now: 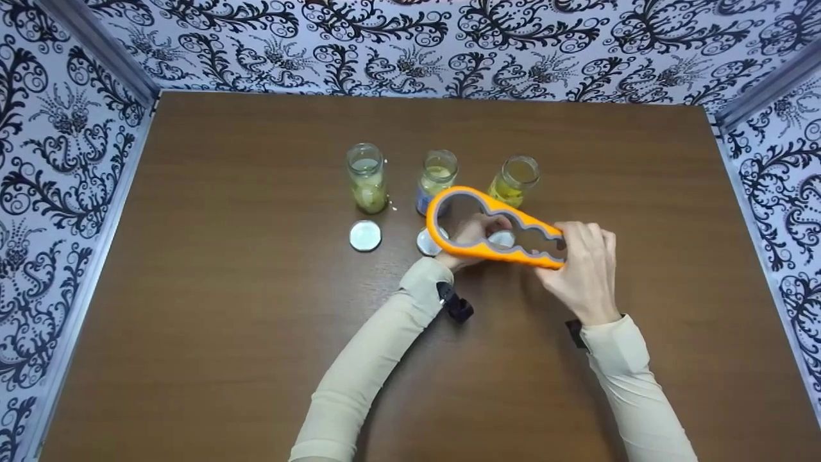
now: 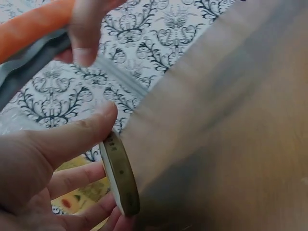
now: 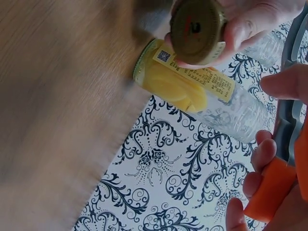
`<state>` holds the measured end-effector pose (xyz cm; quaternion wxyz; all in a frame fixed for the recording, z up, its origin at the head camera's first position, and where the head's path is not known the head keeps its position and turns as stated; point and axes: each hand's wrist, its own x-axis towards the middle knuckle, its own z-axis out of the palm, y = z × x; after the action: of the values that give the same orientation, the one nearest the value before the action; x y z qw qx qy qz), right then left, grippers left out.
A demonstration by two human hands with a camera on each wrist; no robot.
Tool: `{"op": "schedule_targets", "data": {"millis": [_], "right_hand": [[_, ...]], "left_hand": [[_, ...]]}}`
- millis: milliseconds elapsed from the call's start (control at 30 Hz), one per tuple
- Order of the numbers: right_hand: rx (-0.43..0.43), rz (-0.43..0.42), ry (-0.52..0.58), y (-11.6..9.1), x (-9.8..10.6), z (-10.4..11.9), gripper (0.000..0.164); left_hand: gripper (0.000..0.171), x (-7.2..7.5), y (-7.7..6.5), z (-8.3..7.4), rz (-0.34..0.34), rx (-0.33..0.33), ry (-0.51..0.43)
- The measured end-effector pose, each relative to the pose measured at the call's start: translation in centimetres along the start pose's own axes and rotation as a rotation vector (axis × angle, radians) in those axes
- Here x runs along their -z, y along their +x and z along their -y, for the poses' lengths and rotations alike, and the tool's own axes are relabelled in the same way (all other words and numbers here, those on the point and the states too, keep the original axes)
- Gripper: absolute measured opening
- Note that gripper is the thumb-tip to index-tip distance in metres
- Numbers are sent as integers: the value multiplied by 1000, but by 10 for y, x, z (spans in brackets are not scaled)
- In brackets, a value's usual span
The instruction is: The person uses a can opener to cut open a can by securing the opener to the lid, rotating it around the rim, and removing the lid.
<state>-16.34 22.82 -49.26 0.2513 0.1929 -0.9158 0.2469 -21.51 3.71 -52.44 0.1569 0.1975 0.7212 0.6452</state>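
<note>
My left hand [image 1: 471, 232] pinches a jar lid [image 2: 124, 180] between thumb and fingers. Its outer face is gold, as the right wrist view shows, and its white inside faces up in the head view. An orange jar opener [image 1: 500, 253] with a grey wavy inner edge is gripped at its handle end by my right hand [image 1: 582, 266]. The opener's round loop overlaps my left hand in the head view. Just beyond the hands stands an uncapped glass jar [image 3: 178, 89] with yellow pieces and a yellow label.
Two more uncapped jars, a left one [image 1: 369, 189] with pale round contents and a middle one [image 1: 437, 173], stand in the same row. A white-lined lid [image 1: 365, 235] lies before the left jar, another lid [image 1: 426, 243] before the middle. Patterned walls enclose the brown table [image 1: 224, 289].
</note>
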Motion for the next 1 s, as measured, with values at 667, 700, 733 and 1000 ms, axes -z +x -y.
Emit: {"op": "schedule_targets", "data": {"millis": [667, 700, 733, 1000], "right_hand": [[-79, -50, -15, -3, 1, -2, 39], [-80, -55, -14, -4, 0, -2, 39], [-82, -60, -11, -4, 0, -2, 38], [-104, -63, 3, -3, 1, 0, 42]], "left_hand": [[53, -31, 9, 1, -49, 177, 919], [52, -31, 9, 1, -52, 179, 922], [50, -32, 9, 1, -55, 182, 921], [52, -34, -3, 5, -126, 29, 1008]]}}
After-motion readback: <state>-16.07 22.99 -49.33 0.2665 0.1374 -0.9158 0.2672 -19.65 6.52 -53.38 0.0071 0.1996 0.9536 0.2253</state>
